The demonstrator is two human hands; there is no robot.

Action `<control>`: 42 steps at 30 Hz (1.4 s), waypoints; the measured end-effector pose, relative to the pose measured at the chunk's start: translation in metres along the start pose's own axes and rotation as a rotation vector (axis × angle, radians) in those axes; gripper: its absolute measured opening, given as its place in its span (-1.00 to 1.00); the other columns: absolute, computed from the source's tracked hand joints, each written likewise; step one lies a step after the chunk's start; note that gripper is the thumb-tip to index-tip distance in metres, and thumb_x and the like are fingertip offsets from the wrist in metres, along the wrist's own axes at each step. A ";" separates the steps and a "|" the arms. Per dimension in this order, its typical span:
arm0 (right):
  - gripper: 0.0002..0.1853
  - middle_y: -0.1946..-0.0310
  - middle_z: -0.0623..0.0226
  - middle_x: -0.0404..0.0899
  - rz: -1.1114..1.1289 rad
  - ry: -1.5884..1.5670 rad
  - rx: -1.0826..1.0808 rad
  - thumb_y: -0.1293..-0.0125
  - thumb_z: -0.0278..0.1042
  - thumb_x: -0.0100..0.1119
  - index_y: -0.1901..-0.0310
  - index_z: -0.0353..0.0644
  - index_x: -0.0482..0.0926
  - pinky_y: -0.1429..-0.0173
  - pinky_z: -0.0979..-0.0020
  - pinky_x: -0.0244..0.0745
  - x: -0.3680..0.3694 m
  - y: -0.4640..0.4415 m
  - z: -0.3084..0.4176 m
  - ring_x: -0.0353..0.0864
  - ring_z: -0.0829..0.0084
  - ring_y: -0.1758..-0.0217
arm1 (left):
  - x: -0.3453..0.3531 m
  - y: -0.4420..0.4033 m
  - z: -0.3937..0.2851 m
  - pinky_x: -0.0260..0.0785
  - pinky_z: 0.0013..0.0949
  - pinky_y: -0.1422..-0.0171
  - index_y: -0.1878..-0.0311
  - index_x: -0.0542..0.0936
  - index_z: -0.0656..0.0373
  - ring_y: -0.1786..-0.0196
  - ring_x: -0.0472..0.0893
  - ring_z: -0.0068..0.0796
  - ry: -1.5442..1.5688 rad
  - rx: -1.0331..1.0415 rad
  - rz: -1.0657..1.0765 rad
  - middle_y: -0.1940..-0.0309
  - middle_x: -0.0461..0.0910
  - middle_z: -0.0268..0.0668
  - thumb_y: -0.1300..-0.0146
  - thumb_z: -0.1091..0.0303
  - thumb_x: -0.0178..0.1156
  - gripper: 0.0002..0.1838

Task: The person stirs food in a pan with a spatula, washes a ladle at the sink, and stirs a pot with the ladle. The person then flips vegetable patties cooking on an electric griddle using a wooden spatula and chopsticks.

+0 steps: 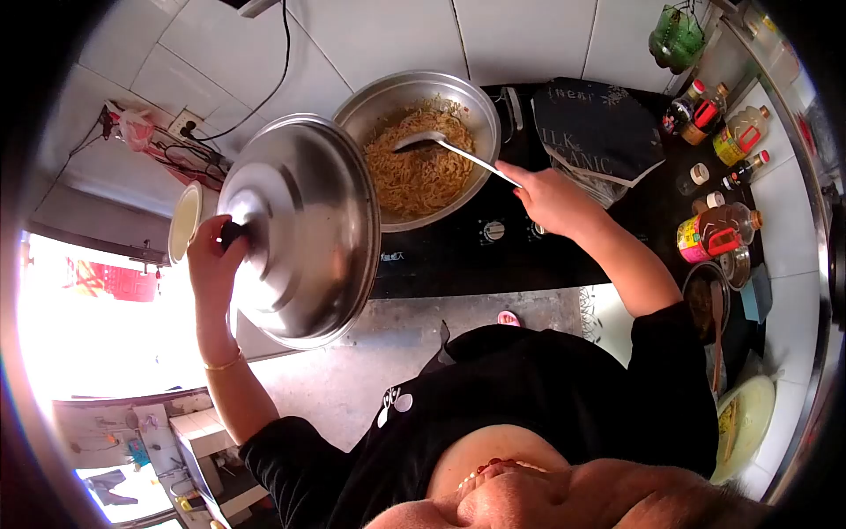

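My left hand point(211, 256) grips the black knob of a large metal pot lid point(304, 225), which is tilted on its side just left of the pan. In my right hand point(551, 201) is the pale handle of a spatula point(467, 157); its head rests on the noodles point(414, 181). These brownish noodles lie in a wide metal pan point(357, 110) on the black stove point(441, 269). The lid hides part of the pan's left rim. Whether the spatula's head is slotted or solid, I cannot tell.
A black printed sheet point(595, 128) covers the stove's right side. Sauce bottles point(683, 106) and an oil bottle point(718, 229) line the right counter. Beside them are a pot point(705, 300) and a pale green basin point(749, 423). A light bowl point(185, 220) stands behind the lid at left.
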State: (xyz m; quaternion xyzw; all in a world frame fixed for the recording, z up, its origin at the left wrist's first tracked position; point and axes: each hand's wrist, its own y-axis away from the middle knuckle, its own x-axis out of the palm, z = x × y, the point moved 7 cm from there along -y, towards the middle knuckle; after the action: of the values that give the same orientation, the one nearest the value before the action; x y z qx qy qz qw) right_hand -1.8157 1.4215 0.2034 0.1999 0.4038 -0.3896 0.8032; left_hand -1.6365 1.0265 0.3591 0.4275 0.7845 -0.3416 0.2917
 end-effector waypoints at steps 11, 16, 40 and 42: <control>-0.52 0.63 0.40 0.30 0.221 -1.668 0.253 -0.41 -0.31 -0.12 -0.35 0.03 0.17 0.78 0.66 -0.05 -0.001 0.029 -0.033 0.07 0.74 0.81 | 0.091 -0.072 -0.078 0.43 -0.28 0.07 0.16 0.61 0.26 0.24 0.62 -0.16 -0.330 0.139 0.141 0.34 0.62 -0.06 0.15 0.26 0.22 -0.58; -0.53 0.64 0.38 0.32 0.167 -1.950 0.130 -0.43 -0.30 -0.14 -0.35 0.06 0.18 0.81 0.69 -0.07 -0.028 0.040 -0.036 0.05 0.74 0.84 | 0.148 -0.105 -0.096 0.44 -0.23 0.04 0.17 0.62 0.25 0.18 0.62 -0.07 -0.326 0.213 0.200 0.32 0.62 0.01 0.18 0.25 0.21 -0.57; -0.50 0.66 0.36 0.34 0.251 -2.051 0.163 -0.45 -0.29 -0.17 -0.39 0.07 0.08 0.82 0.70 -0.09 -0.033 0.068 -0.030 0.05 0.74 0.85 | 0.251 -0.153 -0.093 0.38 -0.17 -0.13 0.03 0.58 0.22 0.01 0.54 0.02 -0.431 0.154 0.337 0.14 0.56 0.11 0.16 0.22 0.23 -0.47; -0.52 0.63 0.34 0.27 0.291 -2.073 0.117 -0.46 -0.30 -0.22 -0.39 0.10 0.09 0.82 0.70 -0.09 -0.030 0.067 -0.023 0.01 0.72 0.84 | 0.249 -0.146 -0.093 0.28 -0.19 -0.26 -0.11 0.49 0.28 -0.16 0.41 0.06 -0.437 0.226 0.303 -0.03 0.45 0.18 0.14 0.22 0.23 -0.36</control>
State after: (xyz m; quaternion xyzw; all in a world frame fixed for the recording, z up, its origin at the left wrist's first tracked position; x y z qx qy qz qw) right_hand -1.7850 1.4915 0.2146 -0.1468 -0.5297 -0.2887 0.7840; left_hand -1.8948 1.1578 0.2697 0.4858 0.5872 -0.4635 0.4520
